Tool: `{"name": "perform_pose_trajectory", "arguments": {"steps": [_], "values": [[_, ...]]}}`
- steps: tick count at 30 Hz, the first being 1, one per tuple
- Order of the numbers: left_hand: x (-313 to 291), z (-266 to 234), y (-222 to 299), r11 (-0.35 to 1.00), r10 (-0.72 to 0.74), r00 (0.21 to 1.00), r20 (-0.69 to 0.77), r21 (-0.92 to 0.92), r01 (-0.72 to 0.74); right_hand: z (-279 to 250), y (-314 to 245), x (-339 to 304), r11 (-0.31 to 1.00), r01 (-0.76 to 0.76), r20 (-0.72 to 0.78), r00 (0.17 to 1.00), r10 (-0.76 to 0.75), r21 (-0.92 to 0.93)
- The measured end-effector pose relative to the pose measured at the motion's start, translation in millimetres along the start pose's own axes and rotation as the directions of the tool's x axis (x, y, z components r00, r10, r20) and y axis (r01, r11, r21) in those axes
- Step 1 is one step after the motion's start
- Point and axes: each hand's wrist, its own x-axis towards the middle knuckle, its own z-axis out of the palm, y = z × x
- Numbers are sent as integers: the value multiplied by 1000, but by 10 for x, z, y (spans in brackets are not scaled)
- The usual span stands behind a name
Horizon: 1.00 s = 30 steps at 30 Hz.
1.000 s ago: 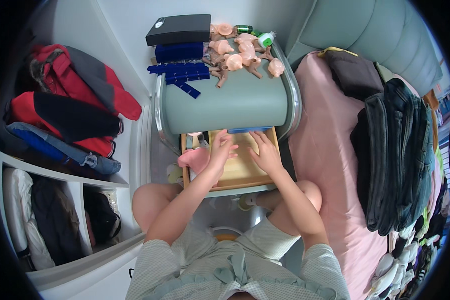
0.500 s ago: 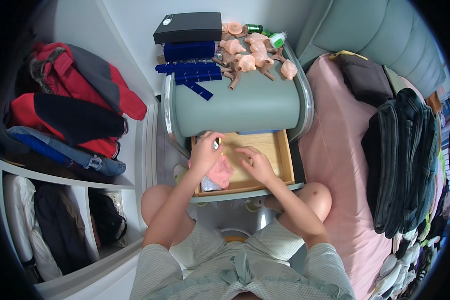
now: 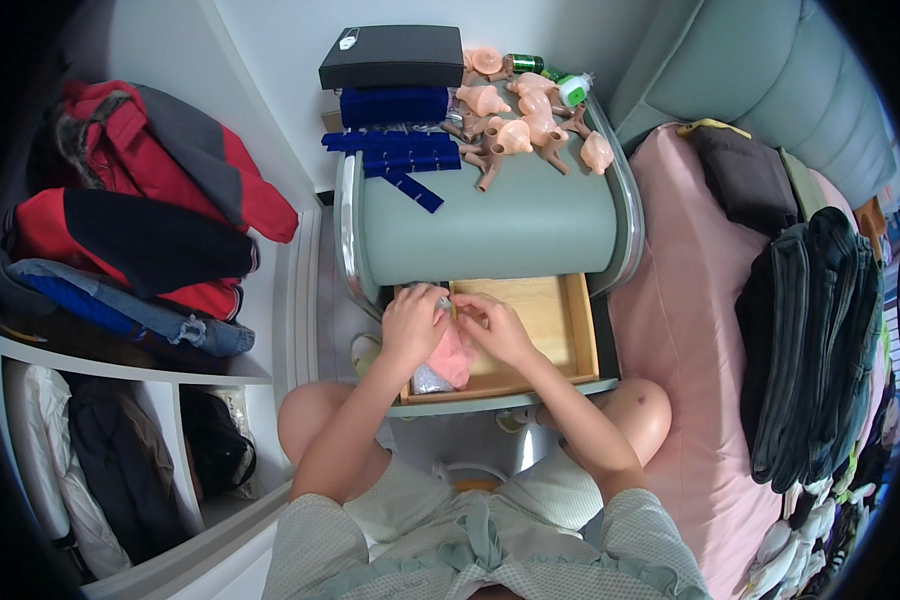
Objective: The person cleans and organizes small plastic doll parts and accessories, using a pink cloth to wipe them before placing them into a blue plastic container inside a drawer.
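Cloth (image 3: 452, 358) in drawer (image 3: 540, 320), L side. Atop nightstand (image 3: 490, 235): box (image 3: 395, 58) back L, models (image 3: 511, 137) R of it. Jackets (image 3: 135, 235) on shelf (image 3: 120, 369) far L, jeans (image 3: 805, 350) on bed (image 3: 685, 300) R.

Left forearm (image 3: 355, 432) slanted forward and inward, right forearm (image 3: 575, 415) slanted likewise from other side. Left hand (image 3: 413, 325) held with back turned up, fingers (image 3: 428, 294) curled inward. Right hand (image 3: 497, 328) held just beside, fingers bent toward left. Fingertip contact cannot be told.
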Motion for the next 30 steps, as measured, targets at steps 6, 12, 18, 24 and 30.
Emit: {"name": "perform_pose_trajectory", "arguments": {"steps": [6, 12, 18, 24, 30], "values": [[356, -602, 229, 996, -27, 978, -206, -92, 9, -302, -677, 577, 983, 90, -164, 984, -63, 160], [787, -850, 9, 999, -16, 923, -384, -35, 2, -455, -868, 1110, 976, 217, -261, 943, -207, 10], [912, -870, -246, 997, 73, 899, -432, 10, -77, -455, -957, 1167, 939, 231, -8, 971, -241, -253], [791, -867, -103, 997, 46, 940, -338, -49, -67, -36, -829, 553, 871, 320, 188, 945, -267, -372], [597, -747, -74, 984, -2, 982, -187, -173, -31, 52, -965, 252, 900, 286, 73, 958, -278, -328]]}}
